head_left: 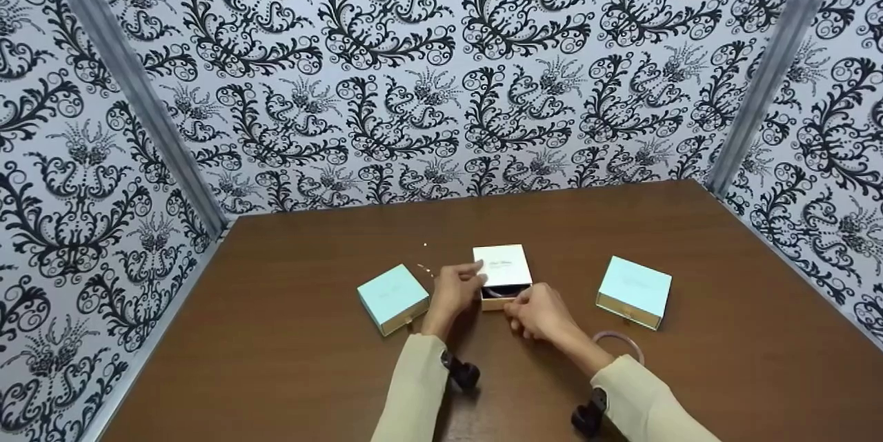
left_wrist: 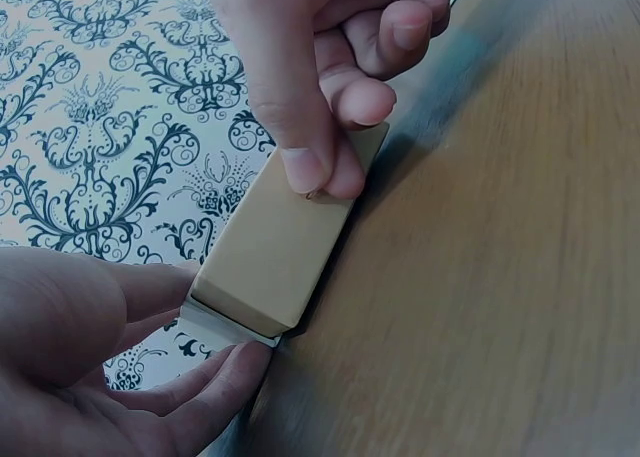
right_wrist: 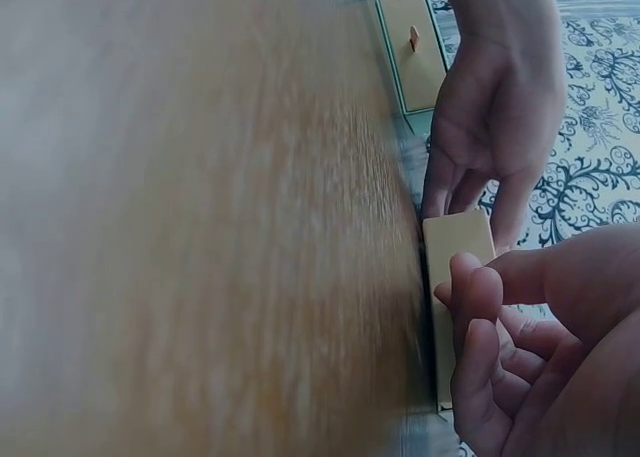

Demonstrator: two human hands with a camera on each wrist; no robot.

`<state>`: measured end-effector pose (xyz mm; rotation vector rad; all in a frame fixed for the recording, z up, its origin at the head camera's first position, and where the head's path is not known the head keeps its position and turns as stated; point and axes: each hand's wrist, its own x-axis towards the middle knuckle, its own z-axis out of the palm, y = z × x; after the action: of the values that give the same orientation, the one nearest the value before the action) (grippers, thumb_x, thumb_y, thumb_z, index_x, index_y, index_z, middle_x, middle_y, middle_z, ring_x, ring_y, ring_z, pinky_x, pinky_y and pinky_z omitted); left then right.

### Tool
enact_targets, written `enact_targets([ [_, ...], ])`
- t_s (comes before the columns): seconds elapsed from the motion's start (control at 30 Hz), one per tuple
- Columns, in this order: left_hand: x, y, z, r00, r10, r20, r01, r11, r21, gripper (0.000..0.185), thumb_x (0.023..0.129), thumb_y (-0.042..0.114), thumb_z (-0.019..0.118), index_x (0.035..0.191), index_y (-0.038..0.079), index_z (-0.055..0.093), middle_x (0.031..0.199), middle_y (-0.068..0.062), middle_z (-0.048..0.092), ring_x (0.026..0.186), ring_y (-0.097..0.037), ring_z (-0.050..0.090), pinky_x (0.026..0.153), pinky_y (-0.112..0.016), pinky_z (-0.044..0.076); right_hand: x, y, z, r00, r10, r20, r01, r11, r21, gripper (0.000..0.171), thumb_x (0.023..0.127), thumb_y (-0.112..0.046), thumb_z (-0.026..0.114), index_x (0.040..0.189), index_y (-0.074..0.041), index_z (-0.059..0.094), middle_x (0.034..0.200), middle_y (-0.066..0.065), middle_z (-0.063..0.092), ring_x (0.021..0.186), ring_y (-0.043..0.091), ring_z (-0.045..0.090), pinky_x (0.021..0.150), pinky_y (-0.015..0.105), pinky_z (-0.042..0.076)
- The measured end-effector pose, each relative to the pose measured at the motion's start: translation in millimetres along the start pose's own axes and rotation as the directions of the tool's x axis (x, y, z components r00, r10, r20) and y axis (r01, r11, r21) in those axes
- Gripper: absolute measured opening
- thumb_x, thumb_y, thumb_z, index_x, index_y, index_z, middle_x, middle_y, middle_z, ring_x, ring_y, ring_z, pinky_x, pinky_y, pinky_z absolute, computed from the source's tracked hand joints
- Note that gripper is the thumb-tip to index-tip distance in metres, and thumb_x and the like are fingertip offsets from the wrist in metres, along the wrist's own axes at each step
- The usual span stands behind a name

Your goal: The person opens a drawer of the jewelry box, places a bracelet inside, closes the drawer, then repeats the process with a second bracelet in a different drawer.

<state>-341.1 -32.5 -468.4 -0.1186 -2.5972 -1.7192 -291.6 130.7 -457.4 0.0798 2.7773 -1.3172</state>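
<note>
Black-and-white scrolled wallpaper walls in a brown wooden bench [head_left: 290, 332]. At its middle sits a small white square drawer box [head_left: 502, 266], partly slid open. The left hand [head_left: 452, 290] pinches the box's left side; the right hand [head_left: 538, 311] pinches the tan drawer front [head_left: 498, 303]. Two pale turquoise boxes [head_left: 393, 297] flank it.
</note>
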Motion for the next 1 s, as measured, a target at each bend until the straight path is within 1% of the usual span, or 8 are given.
enact_targets([
  [0.13, -0.4, 0.9, -0.3, 1.0, -0.007, 0.003, 0.007, 1.0, 0.011, 0.031, 0.096, 0.019, 0.068, 0.126, 0.016, 0.071, 0.122, -0.011, 0.073, 0.11, -0.021, 0.07, 0.089, -0.032, 0.057, 1.1, -0.5, 0.6, 1.0, -0.001, -0.015, 0.001, 1.0, -0.006, 0.026, 0.095, -0.017, 0.068, 0.07, -0.009, 0.072, 0.055, 0.001, 0.064, 0.039, 0.009, 0.051, 0.039, 0.019, 0.038],
  [0.33, -0.9, 0.8, -0.5, 1.0, 0.001, 0.008, -0.001, 1.0, 0.019, 0.032, 0.096, 0.018, 0.068, 0.127, 0.015, 0.07, 0.125, -0.012, 0.071, 0.114, -0.024, 0.069, 0.093, -0.036, 0.056, 2.7, -2.6, 2.6, 0.999, 0.011, -0.035, -0.011, 1.0, -0.006, 0.027, 0.095, -0.018, 0.066, 0.07, -0.01, 0.072, 0.053, 0.0, 0.064, 0.039, 0.008, 0.05, 0.04, 0.019, 0.037],
  [0.5, -1.2, 1.3, -0.7, 1.0, 0.001, 0.019, -0.001, 1.0, -0.005, 0.033, 0.096, 0.016, 0.067, 0.129, 0.012, 0.069, 0.125, -0.016, 0.071, 0.112, -0.025, 0.07, 0.09, -0.037, 0.057, 3.9, -4.2, 3.4, 0.999, 0.005, -0.054, -0.005, 1.0, -0.014, 0.028, 0.095, -0.018, 0.066, 0.07, -0.01, 0.073, 0.052, -0.001, 0.063, 0.039, 0.009, 0.052, 0.04, 0.02, 0.038],
  [0.6, -1.2, 1.6, -0.5, 1.0, -0.006, 0.018, 0.006, 1.0, -0.007, 0.033, 0.096, 0.016, 0.067, 0.129, 0.013, 0.069, 0.124, -0.014, 0.071, 0.111, -0.023, 0.07, 0.089, -0.036, 0.058, 5.2, -4.9, 3.7, 0.998, 0.009, -0.06, -0.011, 1.0, -0.026, 0.028, 0.095, -0.02, 0.066, 0.07, -0.01, 0.074, 0.052, -0.001, 0.064, 0.038, 0.009, 0.052, 0.04, 0.02, 0.038],
  [0.8, -0.3, 1.0, 0.1, 1.0, -0.015, 0.012, 0.015, 1.0, 0.007, 0.032, 0.096, 0.017, 0.067, 0.128, 0.015, 0.069, 0.126, -0.012, 0.071, 0.113, -0.022, 0.069, 0.093, -0.036, 0.057, 8.7, -5.6, 4.8, 0.997, 0.02, -0.068, -0.023, 0.999, -0.044, 0.027, 0.095, -0.022, 0.067, 0.071, -0.01, 0.074, 0.054, -0.001, 0.066, 0.037, 0.007, 0.052, 0.039, 0.019, 0.037],
  [1.0, -0.6, 1.2, -0.3, 1.0, -0.016, 0.017, 0.016, 1.0, 0.006, 0.033, 0.096, 0.018, 0.067, 0.129, 0.015, 0.069, 0.125, -0.012, 0.071, 0.113, -0.022, 0.069, 0.094, -0.037, 0.056, 11.0, -6.4, 5.0, 0.997, 0.012, -0.077, -0.02, 0.995, -0.094, 0.03, 0.095, -0.025, 0.067, 0.068, -0.013, 0.072, 0.053, -0.003, 0.066, 0.037, 0.008, 0.053, 0.045, 0.022, 0.041],
])
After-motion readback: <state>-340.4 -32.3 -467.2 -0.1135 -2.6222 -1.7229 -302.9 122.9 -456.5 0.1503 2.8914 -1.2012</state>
